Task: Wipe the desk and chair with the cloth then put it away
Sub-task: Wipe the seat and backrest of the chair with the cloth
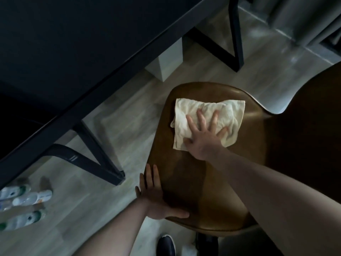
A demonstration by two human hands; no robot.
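A cream cloth point(206, 109) lies spread on the far part of the brown wooden chair seat point(184, 172). My right hand point(204, 133) presses flat on the cloth with fingers spread. My left hand point(156, 198) grips the near left edge of the seat, thumb on top and fingers along the rim. The chair's backrest point(304, 126) rises at the right. The dark desk point(73, 43) fills the upper left, its top seen edge-on above the floor.
Black desk legs point(103, 159) stand on the pale wood floor left of the chair, and another leg frame point(234, 43) stands behind it. Several plastic bottles point(24, 206) lie on the floor at lower left. A white box point(168, 58) sits under the desk. A dark shoe point(166, 244) shows below.
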